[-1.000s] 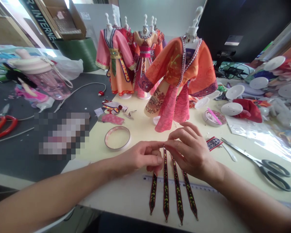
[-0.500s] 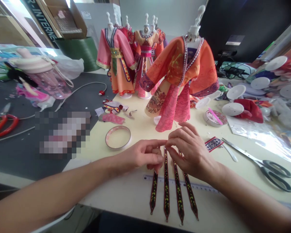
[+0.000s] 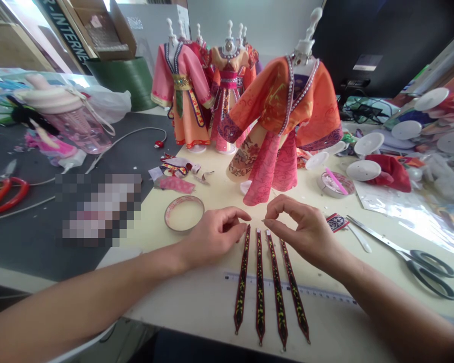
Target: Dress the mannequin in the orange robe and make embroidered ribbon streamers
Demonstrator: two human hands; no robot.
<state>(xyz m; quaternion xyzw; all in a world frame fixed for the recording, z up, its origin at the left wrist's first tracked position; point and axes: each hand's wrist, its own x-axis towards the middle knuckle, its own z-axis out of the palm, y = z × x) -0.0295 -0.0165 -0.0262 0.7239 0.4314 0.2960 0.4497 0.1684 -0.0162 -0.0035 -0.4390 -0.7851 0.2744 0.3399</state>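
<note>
Several narrow dark ribbon strips (image 3: 260,287) with red edges and yellow-green patterns lie side by side, their pointed ends towards me. Small pale patches show at the far ends of the middle ones. My left hand (image 3: 217,233) is at the far end of the leftmost strip, thumb and forefinger slightly apart, other fingers curled under. Across from it, my right hand (image 3: 310,232) is above the far end of the rightmost strip. Its thumb and forefinger meet in a pinch; anything between them is too small to make out. A clear ruler (image 3: 318,292) runs crosswise at the strips.
A tape roll (image 3: 184,231) lies left of my hands. Black-handled scissors (image 3: 412,254) and a patterned ribbon piece (image 3: 336,222) lie to the right. Doll robes on stands, the nearest an orange robe (image 3: 276,101), stand behind. Red-handled scissors (image 3: 7,194) are at far left.
My hands have moved apart from where their fingertips met, the left one leftward. The far ends of the strips now show between them.
</note>
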